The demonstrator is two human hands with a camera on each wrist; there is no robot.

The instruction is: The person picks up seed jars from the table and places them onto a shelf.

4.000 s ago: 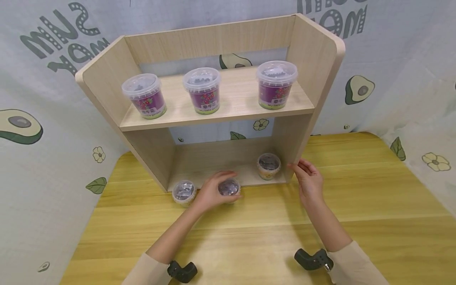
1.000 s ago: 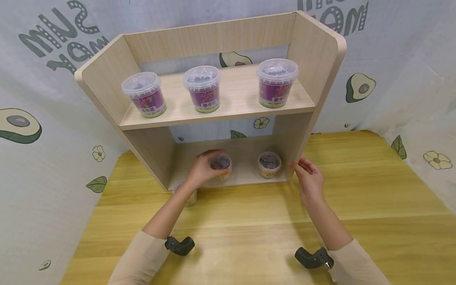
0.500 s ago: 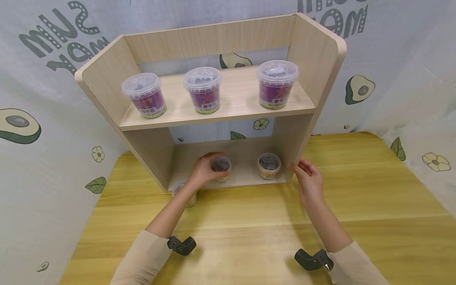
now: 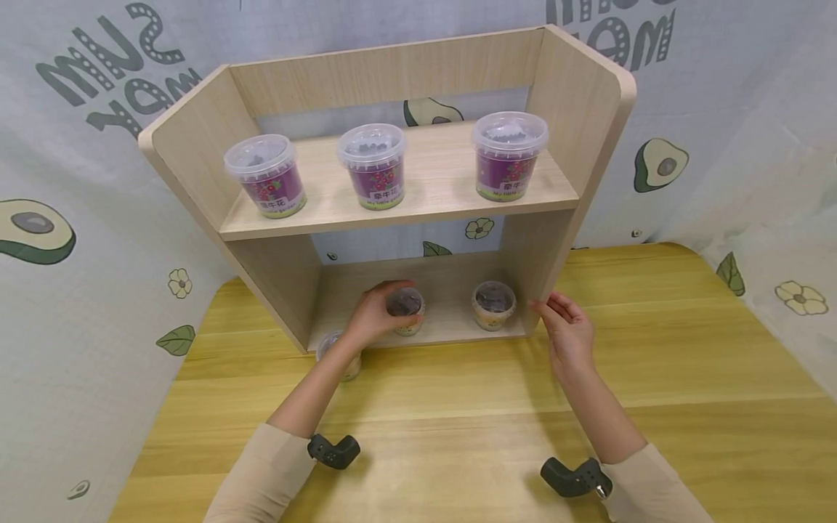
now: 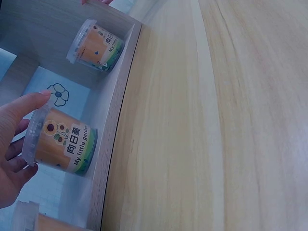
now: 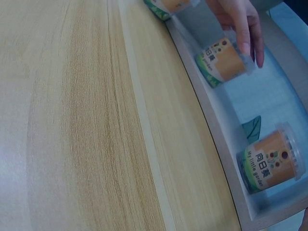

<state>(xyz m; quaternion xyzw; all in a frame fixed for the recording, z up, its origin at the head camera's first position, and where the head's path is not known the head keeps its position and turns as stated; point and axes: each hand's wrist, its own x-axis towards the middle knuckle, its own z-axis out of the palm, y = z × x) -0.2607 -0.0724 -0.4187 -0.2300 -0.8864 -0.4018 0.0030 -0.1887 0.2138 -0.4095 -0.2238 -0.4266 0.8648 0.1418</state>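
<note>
My left hand (image 4: 375, 315) grips an orange-labelled plastic tub (image 5: 66, 140) round its clear lid, thumb on one side and fingers on the other. The tub stands on the lower board of the wooden shelf (image 4: 451, 319), about midway along. To its right on the same board is a matching orange tub (image 4: 493, 306). A third orange tub (image 4: 349, 367) stands on the table before the shelf's left front corner, partly hidden by my left forearm. My right hand (image 4: 570, 335) pinches the front edge of the shelf's right side panel near its foot.
On the upper board stand three purple-labelled tubs, at left (image 4: 269, 181), middle (image 4: 375, 173) and right (image 4: 506, 163). The shelf rests on a yellow wood-grain table (image 4: 458, 436). A printed cloth (image 4: 719, 109) hangs behind and at both sides.
Since the earliest frame my left hand has carried the middle orange tub from the shelf's front edge back onto the lower board. Over the last second it stays there. My right hand has not moved.
</note>
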